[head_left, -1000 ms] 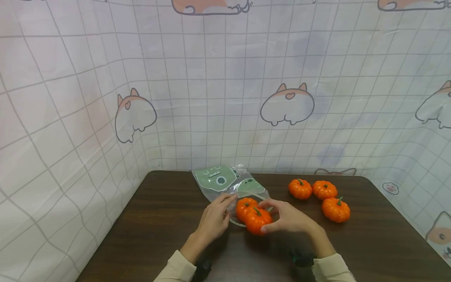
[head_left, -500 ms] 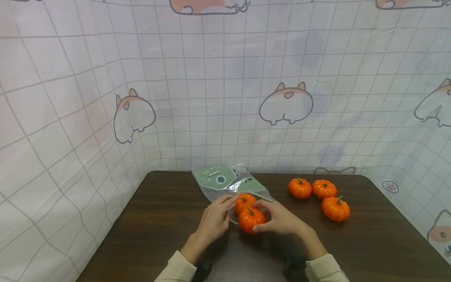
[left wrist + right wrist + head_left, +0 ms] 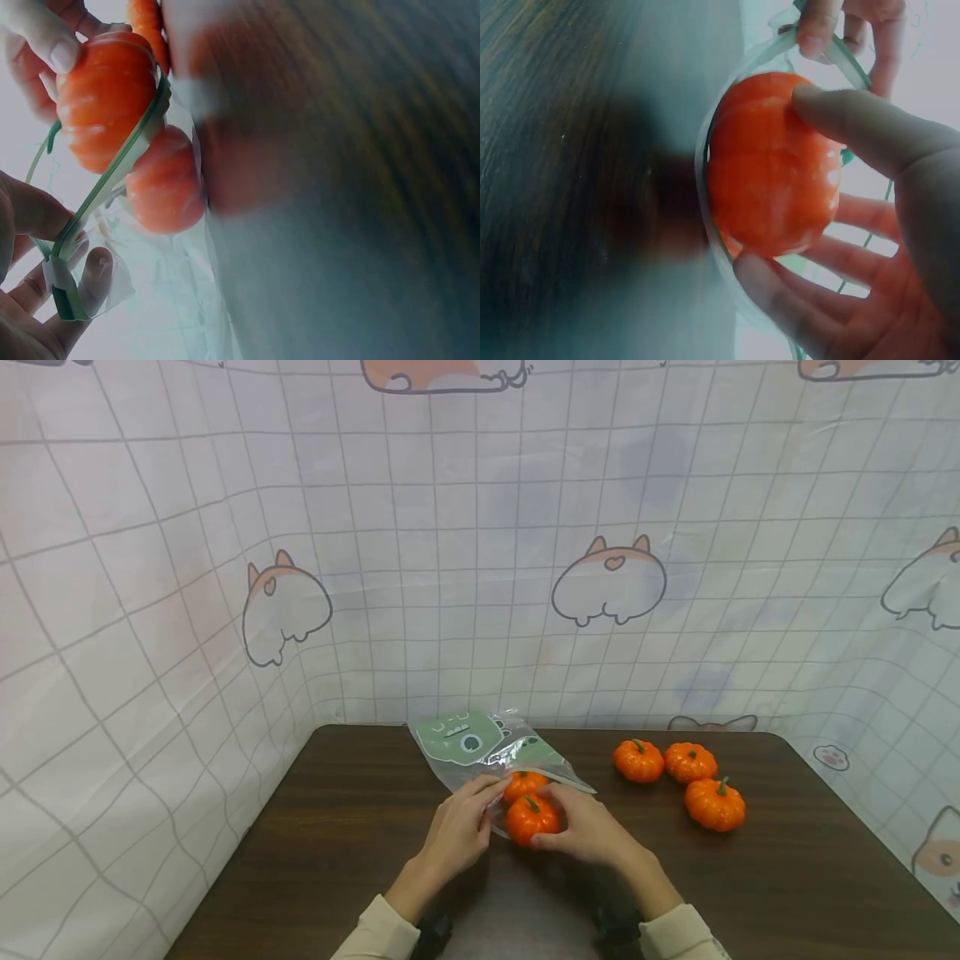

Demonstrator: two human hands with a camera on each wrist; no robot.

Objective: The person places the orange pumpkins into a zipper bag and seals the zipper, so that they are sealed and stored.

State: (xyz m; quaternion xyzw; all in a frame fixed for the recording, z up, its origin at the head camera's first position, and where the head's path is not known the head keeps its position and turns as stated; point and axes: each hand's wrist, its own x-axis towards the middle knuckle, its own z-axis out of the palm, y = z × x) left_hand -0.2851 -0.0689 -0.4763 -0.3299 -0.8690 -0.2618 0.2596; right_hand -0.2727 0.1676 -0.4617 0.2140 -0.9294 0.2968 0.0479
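My right hand [image 3: 581, 831] grips a small orange pumpkin [image 3: 531, 818] at the mouth of a clear zip bag with green cartoon faces [image 3: 480, 745]. The right wrist view shows thumb and fingers curled round that pumpkin [image 3: 772, 176], with the bag's green rim [image 3: 705, 202] around it. A second pumpkin [image 3: 523, 782] lies inside the bag, behind the first. My left hand [image 3: 459, 827] pinches the bag's rim and holds the mouth open; in the left wrist view its fingers [image 3: 45, 277] hold the green zip strip [image 3: 112, 180] beside both pumpkins.
Three more small pumpkins [image 3: 678, 777] lie on the dark wooden table [image 3: 337, 843] to the right of the bag. A white gridded curtain with cartoon animals [image 3: 480, 568] closes off the back and both sides.
My right hand has carried the pumpkin left and away from me, into the bag's mouth. The left hand has kept its hold on the rim.
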